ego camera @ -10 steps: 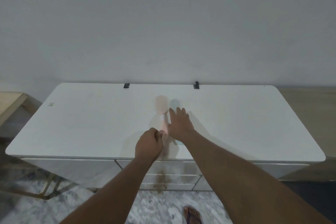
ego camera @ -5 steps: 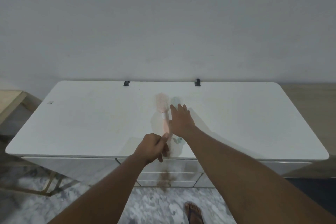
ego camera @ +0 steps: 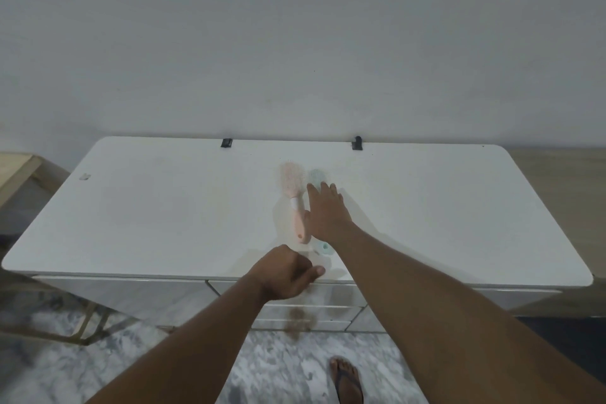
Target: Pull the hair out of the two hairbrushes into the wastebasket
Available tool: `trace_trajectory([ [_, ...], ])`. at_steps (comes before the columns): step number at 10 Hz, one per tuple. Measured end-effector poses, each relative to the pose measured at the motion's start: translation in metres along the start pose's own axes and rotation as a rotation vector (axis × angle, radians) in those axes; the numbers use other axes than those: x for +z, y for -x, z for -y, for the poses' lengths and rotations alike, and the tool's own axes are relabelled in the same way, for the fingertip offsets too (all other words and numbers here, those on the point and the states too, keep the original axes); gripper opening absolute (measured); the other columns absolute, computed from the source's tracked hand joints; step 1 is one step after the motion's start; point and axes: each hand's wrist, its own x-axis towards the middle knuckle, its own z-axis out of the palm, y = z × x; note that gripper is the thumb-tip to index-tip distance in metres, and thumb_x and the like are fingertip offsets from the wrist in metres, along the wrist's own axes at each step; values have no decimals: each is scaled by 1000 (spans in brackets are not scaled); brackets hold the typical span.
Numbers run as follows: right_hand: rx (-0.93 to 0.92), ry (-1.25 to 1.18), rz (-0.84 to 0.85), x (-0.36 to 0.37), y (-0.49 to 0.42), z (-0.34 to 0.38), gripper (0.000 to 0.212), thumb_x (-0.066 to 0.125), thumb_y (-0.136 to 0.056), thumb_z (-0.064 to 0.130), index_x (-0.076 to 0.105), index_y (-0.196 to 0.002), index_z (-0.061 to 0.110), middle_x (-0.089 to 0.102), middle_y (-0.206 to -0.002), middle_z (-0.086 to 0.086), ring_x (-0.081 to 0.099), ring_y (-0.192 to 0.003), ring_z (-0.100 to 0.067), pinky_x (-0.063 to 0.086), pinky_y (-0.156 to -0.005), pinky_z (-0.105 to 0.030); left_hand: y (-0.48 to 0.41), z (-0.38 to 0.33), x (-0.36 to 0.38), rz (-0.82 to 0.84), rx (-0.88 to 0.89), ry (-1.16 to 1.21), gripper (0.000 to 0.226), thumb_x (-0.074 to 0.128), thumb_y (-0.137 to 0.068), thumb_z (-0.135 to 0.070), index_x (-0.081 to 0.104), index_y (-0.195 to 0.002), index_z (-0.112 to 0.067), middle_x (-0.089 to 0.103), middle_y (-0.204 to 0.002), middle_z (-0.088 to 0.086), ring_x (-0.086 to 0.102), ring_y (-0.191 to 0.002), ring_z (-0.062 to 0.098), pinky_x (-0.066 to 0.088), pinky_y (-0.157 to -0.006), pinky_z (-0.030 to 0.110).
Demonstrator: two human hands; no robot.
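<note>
- Dresser top [ego camera: 164, 223]: pink hairbrush [ego camera: 292, 192] laid uncovered, teal hairbrush [ego camera: 316, 175] just beside it, covered by flat, straight-fingered R hand [ego camera: 326, 215].
- L hand [ego camera: 284, 272] clenched at front edge, nothing seen held.
- Brushes judged light, rigid plastic; best gripped by handle.

Nothing legible anywhere: no words, brand, number or sign. On the handle of the pink hairbrush [ego camera: 290, 181], a white band [ego camera: 296, 204], too blurred to tell whether printed. Near the far left corner of the white tabletop [ego camera: 164, 223], a small pale sticker [ego camera: 84, 176], too small to read.
</note>
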Motion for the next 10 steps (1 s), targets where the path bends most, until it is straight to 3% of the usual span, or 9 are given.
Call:
trace_trajectory([
  [1, 5, 12, 8, 0, 0, 1, 91, 67, -90, 38, 10, -157, 12, 15, -161, -20, 8, -152, -40, 14, -124, -49, 1, -3, -2, -5, -74, 170, 61, 37, -99, -53, 77, -69, -18, 74, -65, -8, 66, -59, -1, 52, -72, 21],
  [2, 14, -2, -20, 4, -1, 2, 81, 60, -94, 33, 13, -157, 13, 14, -162, -20, 8, -152, -40, 14, -124, -48, -2, -2, -8, -202, -290, 387, 56, 41, -97, -53, 76, -70, -18, 73, -63, -8, 64, -55, 0, 52, -68, 24],
  [3, 25, -25, -39, 9, -4, 2, 72, 54, -96, 25, 15, -156, 14, 15, -162, -19, 8, -152, -40, 14, -124, -47, -10, 7, -9, -464, -392, 383, 41, 46, -98, -43, 73, -77, -19, 72, -71, -10, 65, -68, 3, 51, -69, 24],
  [4, 31, -36, -39, 11, -4, 1, 71, 53, -96, 24, 16, -156, 14, 12, -162, -18, 5, -152, -38, 13, -124, -46, -19, 7, -10, -525, -448, 361, 24, 49, -100, -32, 70, -93, -23, 70, -87, -13, 62, -83, 3, 46, -73, 17],
  [5, 23, -36, -42, 12, -4, 1, 73, 55, -95, 25, 16, -156, 13, 11, -162, -19, 5, -152, -39, 15, -124, -47, -25, 5, -10, -482, -477, 344, 22, 51, -99, -30, 70, -106, -21, 68, -98, -8, 58, -86, 6, 36, -73, 2],
  [6, 23, -26, -35, 11, -4, 2, 76, 57, -95, 27, 14, -157, 13, 9, -163, -19, 3, -153, -39, 14, -124, -47, -28, 6, -11, -478, -488, 339, 26, 51, -99, -30, 69, -113, -18, 69, -102, -4, 57, -86, 5, 35, -72, 0],
  [8, 22, -26, -24, 9, -4, 2, 78, 57, -95, 26, 11, -157, 13, 5, -164, -19, 1, -153, -39, 11, -125, -47, -28, 5, -12, -478, -517, 322, 28, 52, -99, -26, 68, -116, -11, 70, -105, 4, 60, -94, 17, 37, -82, 22],
  [9, 18, -44, -29, 10, -2, 3, 76, 54, -97, 24, 10, -158, 13, 4, -165, -19, -1, -153, -38, 9, -125, -47, -28, 6, -10, -477, -509, 301, 28, 52, -98, -26, 68, -116, -11, 71, -106, 5, 62, -99, 21, 39, -84, 23],
  [10, 16, -78, -46, 3, -1, 5, 70, 48, -100, 27, 12, -158, 15, 5, -166, -17, 0, -154, -35, 12, -125, -47, -30, 7, -13, -500, -567, 366, 30, 54, -98, -29, 65, -123, -15, 69, -117, 1, 59, -97, 11, 40, -87, 21],
])
